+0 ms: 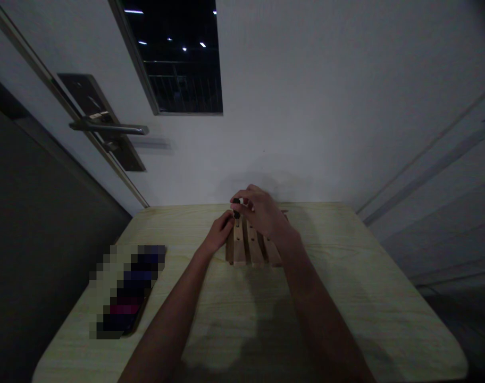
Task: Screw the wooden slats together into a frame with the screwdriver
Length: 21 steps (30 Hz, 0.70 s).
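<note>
A small wooden slatted rack (248, 247) lies on the pale wooden table (346, 298) near its far edge. My left hand (219, 234) rests against the rack's left side, fingers curled on it. My right hand (262, 213) hovers over the rack's far end, its thumb and fingers pinched around a small black knob-like piece (236, 207) that sits at the top of the left slat. What the black piece is cannot be made out in the dim light.
A dark flat device (128, 290), blurred out, lies on the table's left side. Behind the table stands a white wall and a door with a metal lever handle (110, 127). A dark window (178, 58) is above.
</note>
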Available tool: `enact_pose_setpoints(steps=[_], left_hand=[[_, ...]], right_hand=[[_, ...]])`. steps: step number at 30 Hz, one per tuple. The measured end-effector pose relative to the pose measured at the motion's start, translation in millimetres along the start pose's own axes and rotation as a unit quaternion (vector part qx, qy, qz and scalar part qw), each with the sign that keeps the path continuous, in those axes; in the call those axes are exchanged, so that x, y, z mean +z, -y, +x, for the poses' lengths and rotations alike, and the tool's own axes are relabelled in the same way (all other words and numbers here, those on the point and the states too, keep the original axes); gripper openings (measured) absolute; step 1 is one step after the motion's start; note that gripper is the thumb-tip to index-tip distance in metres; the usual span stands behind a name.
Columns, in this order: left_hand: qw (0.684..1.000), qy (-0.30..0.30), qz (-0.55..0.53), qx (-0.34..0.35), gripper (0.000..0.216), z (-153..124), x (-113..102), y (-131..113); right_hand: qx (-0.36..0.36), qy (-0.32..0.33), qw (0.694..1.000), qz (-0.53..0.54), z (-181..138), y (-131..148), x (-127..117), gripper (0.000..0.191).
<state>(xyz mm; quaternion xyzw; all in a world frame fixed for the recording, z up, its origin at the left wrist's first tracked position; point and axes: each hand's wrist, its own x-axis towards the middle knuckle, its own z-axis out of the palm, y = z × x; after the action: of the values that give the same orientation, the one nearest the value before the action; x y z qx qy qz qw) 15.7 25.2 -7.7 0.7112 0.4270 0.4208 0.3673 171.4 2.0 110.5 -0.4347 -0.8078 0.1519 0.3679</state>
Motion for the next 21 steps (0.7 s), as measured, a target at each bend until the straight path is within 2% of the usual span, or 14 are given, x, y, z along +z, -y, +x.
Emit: enact_pose_setpoints(steps=[4, 8, 14, 18, 21], left_hand=[[1.0, 0.002, -0.012, 0.0, 0.035, -0.1, -0.3, 0.3], [1.0, -0.001, -0.013, -0.001, 0.036, 0.2, -0.1, 2.8], [1.0, 0.004, -0.011, 0.006, 0.033, 0.4, 0.5, 3.3], [1.0, 0.004, -0.013, 0.007, 0.032, -0.2, 0.5, 2.3], [1.0, 0.006, -0.017, 0.014, 0.031, -0.3, 0.6, 3.1]], right_hand=[[0.019, -0.03, 0.999, 0.031, 1.3, -2.2, 5.7, 0.019], [0.048, -0.03, 0.997, 0.045, 1.4, 0.9, 7.8, 0.019], [0.022, -0.031, 0.999, 0.032, 2.3, -0.2, 7.1, 0.011], [0.057, -0.036, 0.998, 0.007, 1.6, -1.2, 9.2, 0.022], [0.05, -0.032, 0.998, -0.028, -0.2, 1.5, 9.2, 0.029]])
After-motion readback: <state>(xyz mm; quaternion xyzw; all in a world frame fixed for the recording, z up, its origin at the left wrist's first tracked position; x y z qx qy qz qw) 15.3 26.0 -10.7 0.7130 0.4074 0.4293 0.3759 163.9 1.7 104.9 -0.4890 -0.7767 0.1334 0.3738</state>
